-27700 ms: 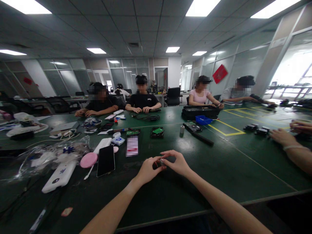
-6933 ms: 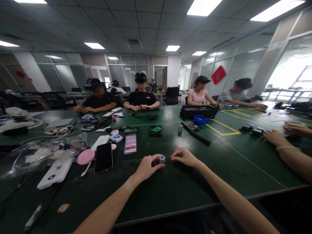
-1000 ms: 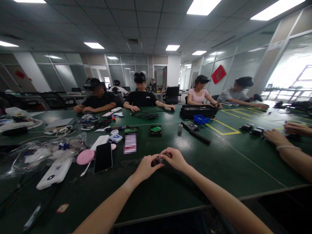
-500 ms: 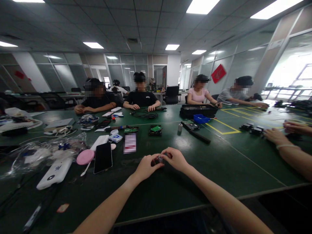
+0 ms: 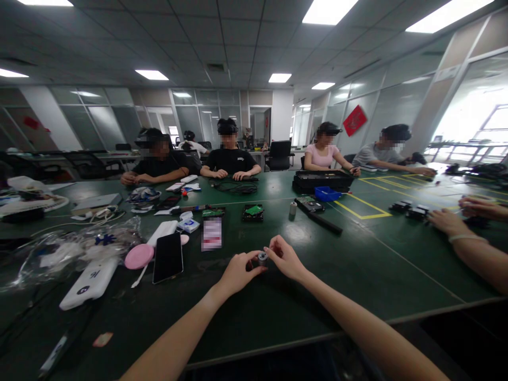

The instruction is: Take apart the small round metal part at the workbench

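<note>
two bare hands sit close together just below the centre of my head view, over a green tabletop (image 5: 357,275). i have the left hand (image 5: 237,272) coming in from seven o'clock, its thumb and forefinger spread just to the width of a small metal cylinder (image 5: 262,259) and holding it upright, ringed top toward my camera. from here i cannot tell whether the base rests on the table. i have the right hand (image 5: 288,259) on the three o'clock side, fingers bent, a fingertip right by the rim; whether it touches the metal or pinches anything, i cannot tell.

reading my clock from the held piece, a second cylinder (image 5: 292,208) stands at one o'clock, with a drive (image 5: 310,205) just beside it; a dark bar (image 5: 325,224) and a blue tray (image 5: 327,193) lie toward two. a black-framed green board (image 5: 254,211) is at twelve. i see a pale pink rectangle (image 5: 211,234), its face blurred, at ten, and a dark-screened phone (image 5: 168,257) and a pink disc (image 5: 139,256) at nine. a co-worker's hand (image 5: 446,221) shows near three o'clock.
</note>
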Action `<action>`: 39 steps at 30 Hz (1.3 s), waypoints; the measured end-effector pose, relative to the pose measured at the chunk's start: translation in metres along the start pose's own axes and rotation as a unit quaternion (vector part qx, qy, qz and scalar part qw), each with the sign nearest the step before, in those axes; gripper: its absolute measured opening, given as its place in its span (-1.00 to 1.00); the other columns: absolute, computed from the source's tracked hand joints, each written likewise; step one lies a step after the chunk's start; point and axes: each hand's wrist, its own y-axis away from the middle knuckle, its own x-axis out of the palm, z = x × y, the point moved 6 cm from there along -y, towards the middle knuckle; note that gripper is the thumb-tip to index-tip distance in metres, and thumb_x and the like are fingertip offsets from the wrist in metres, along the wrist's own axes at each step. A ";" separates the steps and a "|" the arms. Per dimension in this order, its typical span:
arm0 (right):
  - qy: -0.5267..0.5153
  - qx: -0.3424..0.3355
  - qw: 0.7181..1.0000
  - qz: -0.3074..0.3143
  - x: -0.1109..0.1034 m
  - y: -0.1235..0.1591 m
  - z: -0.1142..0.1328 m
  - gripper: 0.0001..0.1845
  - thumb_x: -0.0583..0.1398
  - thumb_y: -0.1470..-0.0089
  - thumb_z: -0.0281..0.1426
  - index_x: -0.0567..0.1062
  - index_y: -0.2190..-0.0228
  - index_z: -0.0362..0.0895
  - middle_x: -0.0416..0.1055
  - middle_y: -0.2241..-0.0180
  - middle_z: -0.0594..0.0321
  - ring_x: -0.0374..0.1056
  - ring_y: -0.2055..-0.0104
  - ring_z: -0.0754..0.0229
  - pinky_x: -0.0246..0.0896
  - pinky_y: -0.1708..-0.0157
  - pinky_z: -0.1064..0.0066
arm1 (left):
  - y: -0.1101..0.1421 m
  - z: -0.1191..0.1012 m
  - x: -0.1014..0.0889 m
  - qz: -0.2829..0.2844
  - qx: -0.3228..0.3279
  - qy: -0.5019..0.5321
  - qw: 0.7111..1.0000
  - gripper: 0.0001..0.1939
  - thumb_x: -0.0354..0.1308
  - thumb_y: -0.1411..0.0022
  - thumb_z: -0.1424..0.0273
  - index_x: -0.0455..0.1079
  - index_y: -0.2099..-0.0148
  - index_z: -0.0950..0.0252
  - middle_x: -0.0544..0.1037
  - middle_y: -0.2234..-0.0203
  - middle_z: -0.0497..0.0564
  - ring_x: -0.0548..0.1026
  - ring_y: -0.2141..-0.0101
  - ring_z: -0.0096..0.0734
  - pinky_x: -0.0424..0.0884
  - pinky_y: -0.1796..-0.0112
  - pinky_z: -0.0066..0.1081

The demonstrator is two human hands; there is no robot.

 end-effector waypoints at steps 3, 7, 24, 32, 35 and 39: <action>-0.003 0.000 1.000 0.014 0.000 0.001 0.002 -0.82 0.09 -0.16 -0.25 0.23 0.35 -0.10 0.22 0.47 0.36 0.17 0.49 0.30 0.11 0.49 0.48 | 0.000 0.000 -0.001 0.001 0.001 0.001 1.000 -0.59 0.19 -0.16 0.19 0.37 -0.06 0.11 0.53 0.35 -0.08 0.44 0.37 -0.35 0.28 0.29 -0.41; -0.008 -0.006 1.000 0.019 -0.001 0.002 0.004 -0.85 0.08 -0.16 -0.28 0.23 0.34 -0.10 0.21 0.46 0.37 0.16 0.48 0.31 0.11 0.47 0.48 | 0.000 0.002 0.001 0.001 -0.001 0.003 1.000 -0.58 0.20 -0.15 0.19 0.37 -0.06 0.12 0.53 0.35 -0.08 0.44 0.37 -0.36 0.28 0.30 -0.42; 0.093 -0.048 0.991 0.086 0.002 0.006 0.011 -0.72 0.04 -0.23 -0.33 0.49 0.12 -0.07 0.35 0.38 0.24 0.25 0.41 0.26 0.14 0.39 0.43 | 0.000 0.002 0.000 -0.004 0.002 0.003 1.000 -0.59 0.19 -0.16 0.17 0.38 -0.05 0.15 0.54 0.34 -0.06 0.44 0.36 -0.34 0.27 0.31 -0.41; 0.110 -0.040 0.992 0.055 -0.003 0.008 0.014 -0.77 0.12 -0.17 -0.31 0.54 0.22 -0.09 0.37 0.40 0.23 0.26 0.42 0.27 0.15 0.42 0.44 | 0.000 0.003 0.002 -0.001 0.008 0.005 1.000 -0.57 0.18 -0.18 0.18 0.35 -0.08 0.12 0.53 0.35 -0.07 0.44 0.37 -0.36 0.28 0.31 -0.42; 0.113 -0.035 0.992 0.045 -0.004 0.006 0.015 -0.78 0.14 -0.15 -0.29 0.56 0.27 -0.10 0.38 0.42 0.23 0.25 0.44 0.27 0.14 0.44 0.45 | 0.000 0.002 0.002 0.004 0.010 -0.001 1.000 -0.57 0.17 -0.18 0.17 0.35 -0.09 0.11 0.53 0.35 -0.07 0.43 0.37 -0.36 0.27 0.30 -0.42; 0.111 -0.033 0.992 0.045 -0.004 0.004 0.016 -0.80 0.16 -0.14 -0.29 0.57 0.29 -0.09 0.36 0.43 0.25 0.25 0.44 0.28 0.13 0.45 0.46 | 0.001 0.002 0.002 -0.005 0.004 -0.028 1.000 -0.58 0.18 -0.17 0.16 0.36 -0.07 0.11 0.51 0.37 -0.06 0.42 0.36 -0.34 0.26 0.31 -0.42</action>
